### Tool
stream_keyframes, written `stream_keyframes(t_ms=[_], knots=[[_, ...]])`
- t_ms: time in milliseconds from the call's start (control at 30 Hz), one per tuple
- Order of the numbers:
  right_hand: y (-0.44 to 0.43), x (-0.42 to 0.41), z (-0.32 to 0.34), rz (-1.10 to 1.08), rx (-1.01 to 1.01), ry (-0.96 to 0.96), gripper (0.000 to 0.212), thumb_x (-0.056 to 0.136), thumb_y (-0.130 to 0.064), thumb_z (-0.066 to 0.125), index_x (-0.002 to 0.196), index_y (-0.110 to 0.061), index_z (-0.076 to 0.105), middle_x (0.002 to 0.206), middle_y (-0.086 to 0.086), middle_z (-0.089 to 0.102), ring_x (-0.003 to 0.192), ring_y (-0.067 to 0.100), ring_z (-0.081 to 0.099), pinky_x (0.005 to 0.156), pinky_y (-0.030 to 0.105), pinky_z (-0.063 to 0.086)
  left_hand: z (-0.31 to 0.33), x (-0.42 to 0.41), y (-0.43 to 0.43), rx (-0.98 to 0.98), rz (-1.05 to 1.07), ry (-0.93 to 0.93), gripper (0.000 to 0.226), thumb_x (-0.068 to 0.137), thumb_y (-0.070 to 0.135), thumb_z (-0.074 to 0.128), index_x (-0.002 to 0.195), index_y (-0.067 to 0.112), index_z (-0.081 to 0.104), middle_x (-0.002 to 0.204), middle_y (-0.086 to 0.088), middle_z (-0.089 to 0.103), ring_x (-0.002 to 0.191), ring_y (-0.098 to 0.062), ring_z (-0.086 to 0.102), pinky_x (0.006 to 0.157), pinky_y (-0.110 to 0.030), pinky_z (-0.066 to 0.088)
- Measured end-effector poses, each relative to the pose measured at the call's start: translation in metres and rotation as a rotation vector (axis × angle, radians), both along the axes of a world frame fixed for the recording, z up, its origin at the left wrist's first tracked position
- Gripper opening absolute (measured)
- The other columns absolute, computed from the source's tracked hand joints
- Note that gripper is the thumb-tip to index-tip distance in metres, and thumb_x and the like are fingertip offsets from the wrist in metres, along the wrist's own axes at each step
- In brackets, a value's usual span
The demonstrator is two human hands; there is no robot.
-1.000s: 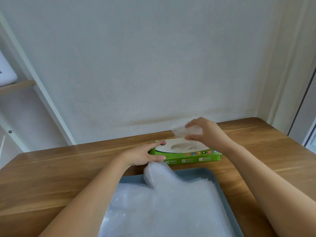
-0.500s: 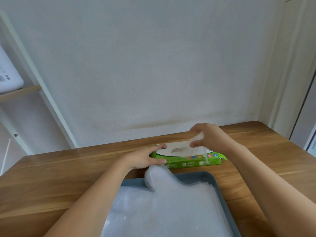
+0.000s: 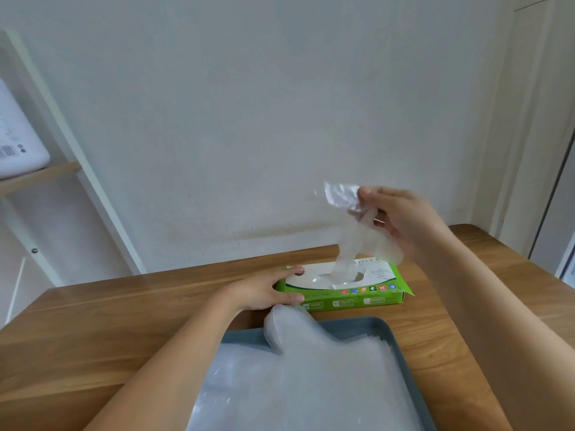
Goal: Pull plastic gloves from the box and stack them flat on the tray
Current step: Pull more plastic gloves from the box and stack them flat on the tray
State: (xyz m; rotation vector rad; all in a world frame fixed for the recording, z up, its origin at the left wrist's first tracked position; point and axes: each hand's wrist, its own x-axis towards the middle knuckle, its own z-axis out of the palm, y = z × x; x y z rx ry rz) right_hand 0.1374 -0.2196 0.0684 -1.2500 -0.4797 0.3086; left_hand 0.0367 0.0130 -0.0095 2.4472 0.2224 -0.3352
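My left hand (image 3: 264, 293) presses straight fingers on the box (image 3: 357, 301), holding it to the desk (image 3: 124, 321) so it won't lift. My right hand (image 3: 401, 219) pinches a glove (image 3: 351, 244) high, tail in the slot. The stack (image 3: 311, 368) lies on the tray (image 3: 395, 337), just nearer.

right hand (image 3: 401, 219) pinches glove (image 3: 348, 244) above box (image 3: 342, 290); left hand (image 3: 264, 293) holds box.

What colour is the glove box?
The glove box is bright green with a white top panel around the opening, seen in the head view.
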Motion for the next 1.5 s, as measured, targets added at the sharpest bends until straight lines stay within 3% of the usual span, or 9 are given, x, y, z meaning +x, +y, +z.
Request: stream_keyframes(t_ms=[200, 300, 400, 500, 633, 833, 1000, 1267, 1500], knots=[[-0.008, -0.031, 0.024, 0.338, -0.008, 0.068, 0.02, 0.091, -0.008, 0.053, 0.076, 0.0, 0.062, 0.075, 0.016, 0.065, 0.072, 0.022, 0.069, 0.065, 0.027, 0.057, 0.015, -0.004, 0.002, -0.064, 0.043, -0.043, 0.069, 0.086, 0.02, 0.07, 0.147, 0.03, 0.039, 0.151, 0.012, 0.037, 0.139, -0.008, 0.033, 0.116, -0.028, 0.025], [-0.01, -0.049, 0.027, 0.47, -0.125, 0.004, 0.017, 0.081, -0.014, 0.061, 0.066, -0.005, 0.064, 0.073, 0.015, 0.062, 0.086, 0.031, 0.07, 0.074, 0.034, 0.057, 0.037, -0.031, -0.004, -0.567, 0.16, -0.307, 0.04, 0.09, 0.03, 0.063, 0.128, 0.019, 0.058, 0.133, -0.001, 0.059, 0.124, -0.013, 0.053, 0.116, -0.04, 0.031], [-0.006, -0.062, 0.027, 0.47, -0.237, -0.117, 0.017, 0.087, -0.015, 0.058, 0.076, -0.007, 0.068, 0.073, 0.012, 0.065, 0.085, 0.036, 0.062, 0.066, 0.029, 0.048, 0.06, -0.054, -0.027, -0.962, 0.116, -0.322, 0.082, 0.074, 0.071, 0.043, 0.123, 0.008, 0.057, 0.121, -0.012, 0.065, 0.114, -0.024, 0.061, 0.107, -0.041, 0.041], [0.002, -0.08, 0.022, 0.475, -0.276, -0.131, 0.019, 0.092, -0.013, 0.055, 0.078, -0.008, 0.067, 0.069, 0.007, 0.064, 0.066, 0.019, 0.056, 0.063, 0.024, 0.046, 0.073, -0.081, -0.058, -0.941, -0.057, -0.294, 0.095, 0.064, 0.068, 0.068, 0.13, 0.002, 0.055, 0.131, -0.016, 0.06, 0.125, -0.031, 0.054, 0.107, -0.045, 0.042], [0.002, -0.104, 0.009, 0.451, -0.38, -0.116, 0.041, 0.093, -0.01, 0.054, 0.054, -0.019, 0.066, 0.054, -0.003, 0.058, 0.045, 0.006, 0.049, 0.045, 0.012, 0.039, 0.068, -0.11, -0.073, -0.868, 0.01, -0.297, 0.036, 0.069, 0.031, 0.083, 0.1, 0.015, 0.071, 0.095, -0.004, 0.067, 0.088, -0.017, 0.065, 0.078, -0.028, 0.054], [-0.01, -0.125, -0.009, 0.355, -0.244, 0.326, 0.065, 0.084, -0.058, 0.051, 0.115, -0.003, 0.065, 0.114, 0.018, 0.068, 0.102, 0.029, 0.066, 0.092, 0.042, 0.053, 0.056, -0.136, -0.079, -0.94, 0.368, -0.427, 0.011, 0.08, 0.014, 0.067, 0.071, 0.01, 0.062, 0.054, -0.001, 0.055, 0.045, -0.01, 0.053, 0.052, -0.022, 0.049], [-0.023, -0.154, -0.027, 0.493, 0.057, 0.61, 0.093, 0.071, -0.074, 0.05, 0.117, 0.007, 0.058, 0.119, 0.023, 0.064, 0.112, 0.033, 0.062, 0.088, 0.042, 0.053, 0.051, -0.148, -0.075, -1.12, 0.5, -0.533, 0.013, 0.093, 0.015, 0.057, 0.085, 0.014, 0.067, 0.069, -0.001, 0.066, 0.054, -0.01, 0.062, 0.052, -0.021, 0.051], [-0.009, -0.192, -0.037, 0.394, -0.246, -0.053, 0.065, 0.074, -0.033, 0.08, 0.133, -0.022, 0.054, 0.126, -0.004, 0.064, 0.118, 0.013, 0.059, 0.101, 0.034, 0.046, 0.044, -0.157, -0.066, -1.253, 0.522, -0.558, 0.026, 0.097, 0.021, 0.052, 0.112, 0.003, 0.064, 0.096, -0.013, 0.071, 0.084, -0.022, 0.068, 0.062, -0.026, 0.056], [0.011, -0.173, 0.005, -0.111, -0.149, -0.087, 0.024, 0.098, -0.012, 0.049, 0.083, -0.008, 0.067, 0.081, 0.007, 0.067, 0.066, 0.013, 0.062, 0.065, 0.023, 0.055, 0.048, -0.164, -0.054, -1.229, 0.517, -0.557, 0.009, 0.092, 0.012, 0.056, 0.097, 0.01, 0.064, 0.078, -0.005, 0.071, 0.07, -0.013, 0.069, 0.061, -0.024, 0.056]])
